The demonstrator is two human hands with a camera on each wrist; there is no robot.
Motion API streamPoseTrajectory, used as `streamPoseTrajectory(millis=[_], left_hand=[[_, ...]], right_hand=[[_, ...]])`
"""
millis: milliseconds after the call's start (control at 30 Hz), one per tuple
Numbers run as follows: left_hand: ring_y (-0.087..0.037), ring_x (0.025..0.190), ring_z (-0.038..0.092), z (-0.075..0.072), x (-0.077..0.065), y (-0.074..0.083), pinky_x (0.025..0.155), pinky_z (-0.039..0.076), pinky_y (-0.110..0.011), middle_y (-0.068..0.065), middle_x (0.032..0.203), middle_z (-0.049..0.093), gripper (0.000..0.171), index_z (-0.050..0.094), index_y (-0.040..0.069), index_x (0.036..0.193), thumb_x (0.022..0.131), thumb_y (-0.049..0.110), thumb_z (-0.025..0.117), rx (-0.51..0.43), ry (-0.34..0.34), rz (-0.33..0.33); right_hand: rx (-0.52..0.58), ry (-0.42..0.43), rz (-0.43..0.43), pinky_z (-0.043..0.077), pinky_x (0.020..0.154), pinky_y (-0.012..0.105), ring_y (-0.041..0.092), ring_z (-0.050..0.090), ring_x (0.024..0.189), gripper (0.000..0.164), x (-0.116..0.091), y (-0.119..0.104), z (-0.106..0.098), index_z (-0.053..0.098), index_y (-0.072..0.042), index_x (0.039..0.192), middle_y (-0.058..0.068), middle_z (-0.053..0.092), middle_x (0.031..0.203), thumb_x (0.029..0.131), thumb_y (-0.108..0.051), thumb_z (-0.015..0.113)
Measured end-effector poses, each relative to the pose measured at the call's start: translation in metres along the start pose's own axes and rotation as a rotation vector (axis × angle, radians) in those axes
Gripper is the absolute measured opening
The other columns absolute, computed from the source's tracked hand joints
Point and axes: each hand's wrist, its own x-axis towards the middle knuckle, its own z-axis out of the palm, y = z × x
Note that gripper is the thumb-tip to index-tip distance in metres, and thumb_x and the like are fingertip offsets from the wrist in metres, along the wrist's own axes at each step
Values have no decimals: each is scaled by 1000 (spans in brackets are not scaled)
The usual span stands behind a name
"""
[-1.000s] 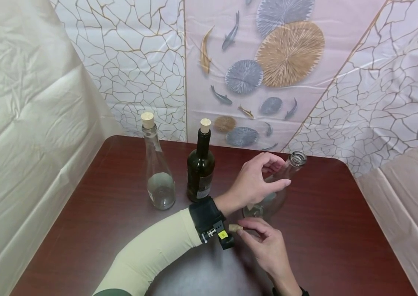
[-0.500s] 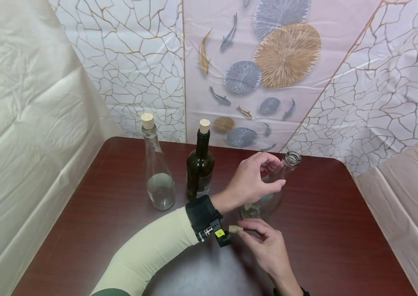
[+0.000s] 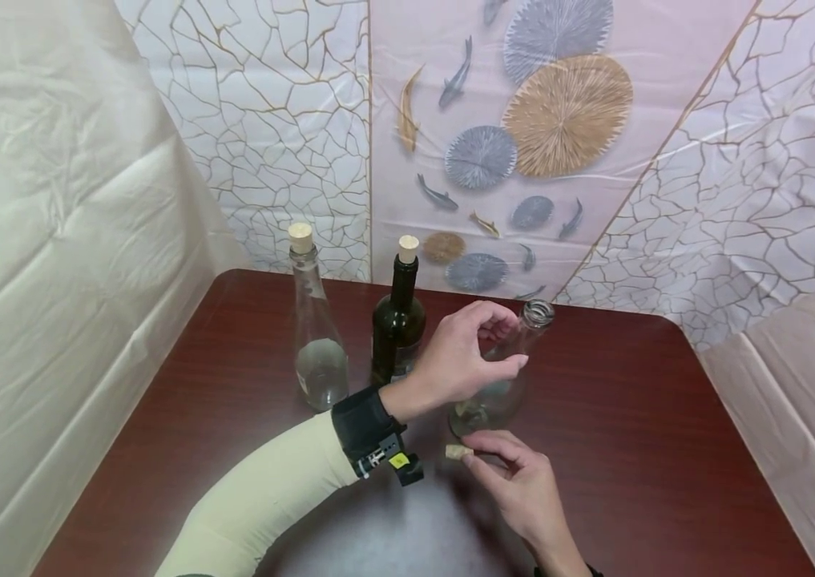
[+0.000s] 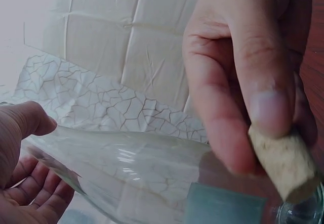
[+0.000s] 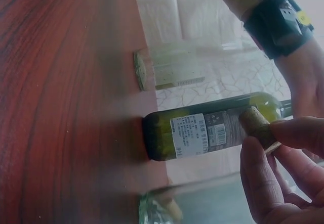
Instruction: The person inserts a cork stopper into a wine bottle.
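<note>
My left hand (image 3: 461,353) curls round the neck of an uncorked clear glass bottle (image 3: 490,405), thumb on the near side and fingers behind. In the left wrist view the bottle (image 4: 136,163) lies across the picture, its thumb side touching the glass. Between thumb and fingertips my right hand (image 3: 522,481) pinches a small tan cork (image 3: 459,452), held low beside the bottle's base. The right wrist view shows this cork (image 5: 259,129) in front of a dark green bottle. A pale patch shows through the clear bottle's base; I cannot tell what it is.
Left of my hands stand the dark green wine bottle (image 3: 398,324) and another clear bottle (image 3: 322,361), each with a cork in its mouth. All are on a reddish-brown table (image 3: 631,449). Patterned sheets (image 3: 292,120) hang behind and at both sides.
My left hand and the uncorked bottle have moved left together. The right hand keeps the cork in almost the same place. The head view has shifted slightly.
</note>
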Motion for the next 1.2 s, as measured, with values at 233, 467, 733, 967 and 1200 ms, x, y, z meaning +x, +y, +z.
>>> streamPoseTrajectory(millis=[233,467,733,967,1200], left_hand=[[-15,102,65,-20,-16,0,95,61,-35,-4,110,68,37,66,8,118,87,17,84,7,17,-1],[-14,101,65,-38,-33,-2,95,60,-27,-3,107,68,37,67,9,116,85,15,85,22,63,-11],[-16,101,66,-45,-43,-4,94,60,-30,-5,108,69,38,67,8,117,84,13,85,8,91,5],[-17,102,67,-47,-46,-8,95,61,-32,-7,110,69,40,66,5,118,84,11,85,4,91,4],[-18,103,66,-49,-48,-9,96,61,-36,-7,112,68,41,65,5,120,84,11,85,6,72,0]], right_hand=[[-1,-36,-39,64,80,23,4,73,95,18,-2,3,1,75,11,103,20,74,104,85,8,79],[-19,-48,-46,64,81,23,3,72,96,18,-3,4,2,75,10,103,20,74,104,86,7,79],[-134,-75,-111,63,78,22,5,73,95,16,-2,1,-1,78,-2,104,11,76,104,89,2,78],[-207,-51,-250,62,72,18,6,73,91,23,9,-14,-8,80,-9,106,8,76,105,87,4,80],[-316,-65,-299,60,75,15,1,72,93,24,21,-34,-19,80,-11,108,3,76,108,88,2,80]])
